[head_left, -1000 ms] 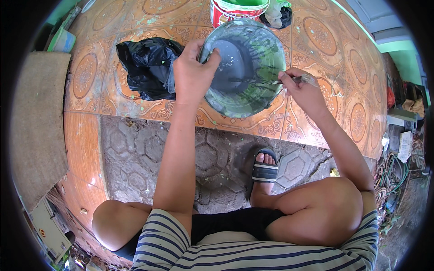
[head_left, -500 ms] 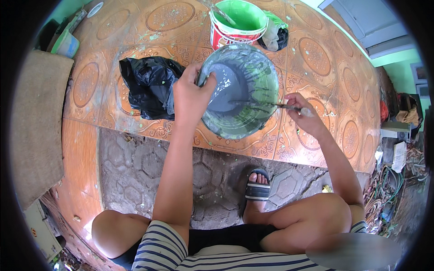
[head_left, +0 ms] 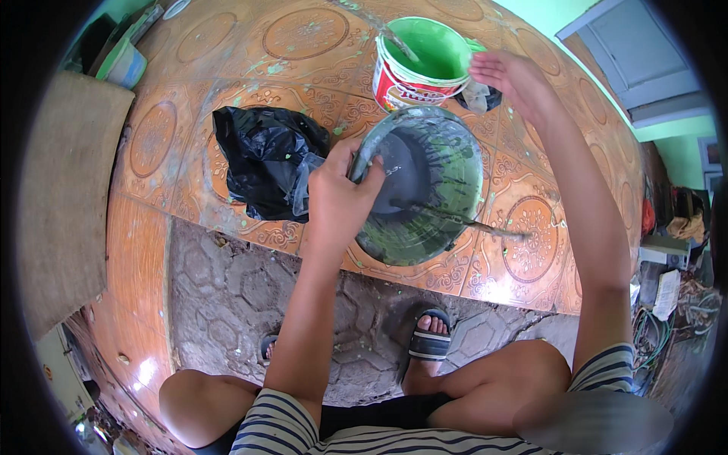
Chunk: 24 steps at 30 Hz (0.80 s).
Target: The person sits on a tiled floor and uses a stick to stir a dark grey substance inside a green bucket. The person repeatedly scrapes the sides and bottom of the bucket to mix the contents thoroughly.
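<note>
Off the stick [head_left: 494,228], the right hand [head_left: 519,82] has moved beside the pail [head_left: 389,85], fingers straightened; the left hand [head_left: 341,196] grips the bucket [head_left: 464,163] by its rim.

Around my feed's edges
I see a brown mat [head_left: 72,197] at left, a tub [head_left: 123,65] beyond it, orange tiles [head_left: 155,138], a grey-blue door [head_left: 652,57] at upper right.

Before me lie orange patterned tiles [head_left: 303,34] (glare whitens their near edge), grey paving [head_left: 227,284] nearer, green wall [head_left: 538,17] far right.
</note>
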{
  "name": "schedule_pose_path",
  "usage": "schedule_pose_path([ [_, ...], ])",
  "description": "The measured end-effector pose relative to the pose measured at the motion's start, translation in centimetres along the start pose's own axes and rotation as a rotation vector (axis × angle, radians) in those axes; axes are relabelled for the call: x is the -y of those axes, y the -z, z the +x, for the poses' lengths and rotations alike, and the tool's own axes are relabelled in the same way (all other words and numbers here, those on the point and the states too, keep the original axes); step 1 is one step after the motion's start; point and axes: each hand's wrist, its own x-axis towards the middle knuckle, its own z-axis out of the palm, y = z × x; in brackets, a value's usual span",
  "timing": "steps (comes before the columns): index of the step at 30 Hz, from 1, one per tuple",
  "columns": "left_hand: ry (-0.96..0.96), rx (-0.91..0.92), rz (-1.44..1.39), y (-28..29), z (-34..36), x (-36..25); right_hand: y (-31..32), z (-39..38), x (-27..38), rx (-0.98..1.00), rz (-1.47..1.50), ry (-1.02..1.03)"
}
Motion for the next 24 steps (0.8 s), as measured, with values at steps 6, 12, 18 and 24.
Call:
schedule_pose_path([
  [6,-0.020,-0.054,0.047,0.0,-0.9,0.0,-5.7,10.7,-3.0,0.254,-0.336,-0.315],
  [12,-0.072,-0.048,0.140,0.0,-1.7,0.4,-6.3,16.9,-7.0,0.175,-0.529,-0.389],
  [18,-0.061,-0.014,0.111,-0.8,-2.2,-0.6,-3.4,20.6,-10.1,0.230,-1.027,-0.400],
  [24,-0.052,-0.044,0.183,0.3,-2.9,-0.4,-6.0,18.0,-7.3,0.374,-0.010,-0.655],
])
